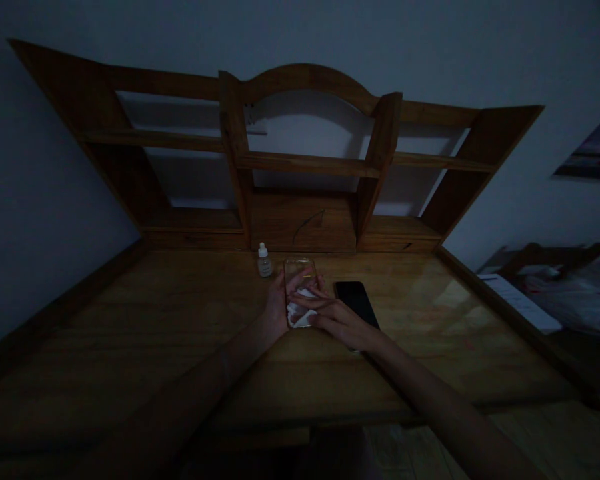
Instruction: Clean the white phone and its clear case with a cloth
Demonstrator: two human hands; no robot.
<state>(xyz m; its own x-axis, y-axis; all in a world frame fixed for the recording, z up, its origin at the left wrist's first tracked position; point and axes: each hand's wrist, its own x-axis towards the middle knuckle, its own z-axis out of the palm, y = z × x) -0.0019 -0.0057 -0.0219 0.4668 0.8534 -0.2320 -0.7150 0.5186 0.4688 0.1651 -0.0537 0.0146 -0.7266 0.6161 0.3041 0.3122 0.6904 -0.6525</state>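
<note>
A clear phone case (300,267) lies in my left hand (277,303), whose fingers wrap round it from below and show through the see-through back. My right hand (333,313) presses a crumpled white tissue (300,319) against the inside of the case, near its lower half. On the desk just right of the case lies a dark phone (357,300), screen up, partly covered by my right hand and wrist. A small dropper bottle (265,261) with a white top stands upright beyond my left hand.
The wooden desk (155,320) carries a shelf unit (305,163) with cubbyholes and small drawers along its back edge. A raised wooden rim (505,320) borders the right side. Past it are a chair (555,253), white papers (520,303) and a plastic bag (587,300).
</note>
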